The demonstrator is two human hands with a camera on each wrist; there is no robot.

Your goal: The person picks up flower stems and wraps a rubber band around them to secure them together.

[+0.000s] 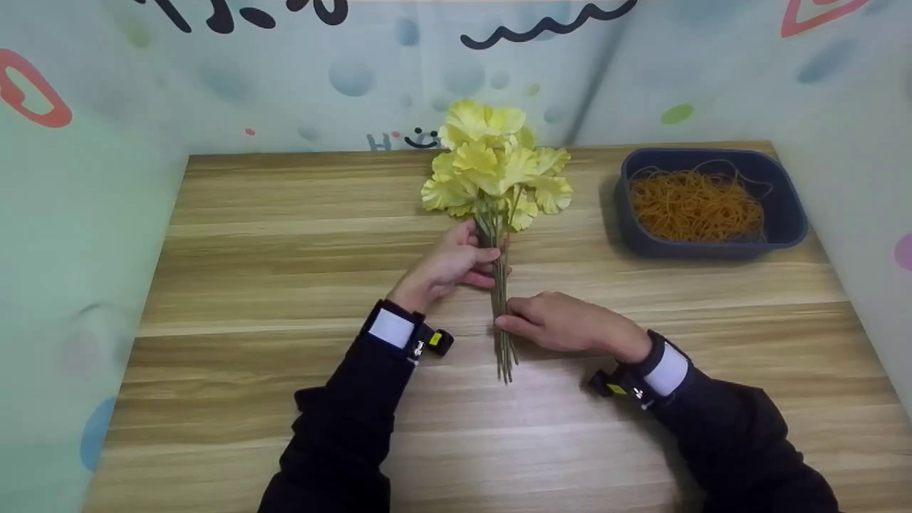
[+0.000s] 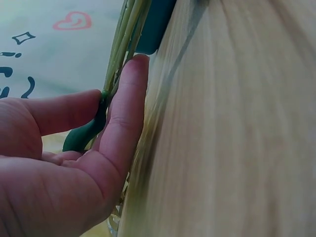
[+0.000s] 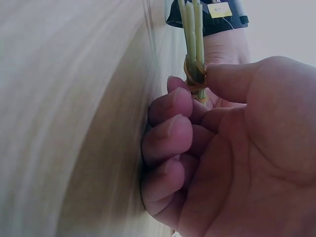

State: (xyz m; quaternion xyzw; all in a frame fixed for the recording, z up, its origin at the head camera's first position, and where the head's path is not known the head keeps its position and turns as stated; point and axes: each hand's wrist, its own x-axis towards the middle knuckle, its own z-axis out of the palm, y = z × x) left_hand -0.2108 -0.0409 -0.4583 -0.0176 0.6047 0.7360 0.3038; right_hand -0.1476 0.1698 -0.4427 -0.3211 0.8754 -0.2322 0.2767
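Observation:
A bunch of yellow artificial flowers (image 1: 491, 167) lies in the middle of the wooden table, blooms toward the back wall. My left hand (image 1: 456, 263) holds its stems just below the blooms, between thumb and fingers; a dark green leaf-like piece (image 2: 83, 136) shows beside the thumb in the left wrist view. Lower down, my right hand (image 1: 570, 322) pinches the stems near their cut ends. An orange rubber band (image 3: 197, 87) loops round the stems at the right thumb tip, the other right fingers curled below it. Part of the band is hidden by the fingers.
A dark blue plastic basin (image 1: 712, 249) stands at the back right, holding a tangled heap of orange rubber bands (image 1: 695, 206). Printed wall sheets (image 1: 285, 85) enclose the table (image 1: 285, 249) at the back and both sides.

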